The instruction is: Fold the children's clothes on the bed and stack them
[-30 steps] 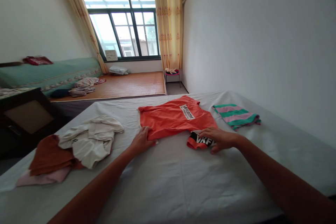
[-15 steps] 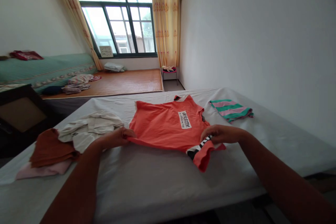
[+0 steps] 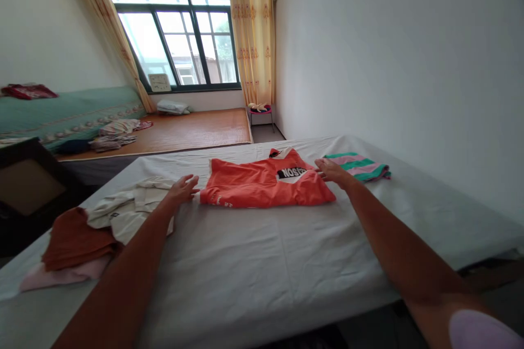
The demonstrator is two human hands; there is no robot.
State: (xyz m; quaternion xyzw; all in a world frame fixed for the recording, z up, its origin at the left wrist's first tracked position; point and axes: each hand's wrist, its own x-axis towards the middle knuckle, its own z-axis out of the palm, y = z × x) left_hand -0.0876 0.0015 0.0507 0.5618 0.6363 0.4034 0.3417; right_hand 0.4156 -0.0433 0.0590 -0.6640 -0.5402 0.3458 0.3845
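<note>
An orange T-shirt (image 3: 262,185) with a black and white printed patch lies folded over on the white sheet of the bed (image 3: 254,262). My left hand (image 3: 181,189) rests open at the shirt's left edge, fingers spread, holding nothing. My right hand (image 3: 331,170) lies open at the shirt's upper right corner, fingers stretched out, between the shirt and a folded green and pink striped garment (image 3: 360,167).
A pile of white clothes (image 3: 131,208) and a rust-coloured garment over a pink one (image 3: 73,245) lie at the left of the bed. Behind are a wooden platform (image 3: 184,131), a green bed, a window with yellow curtains, and a white wall on the right.
Both hands lifted the shirt's near hem, folded it away over the upper half, then let go. The hands now lie open at the shirt's far sides.
</note>
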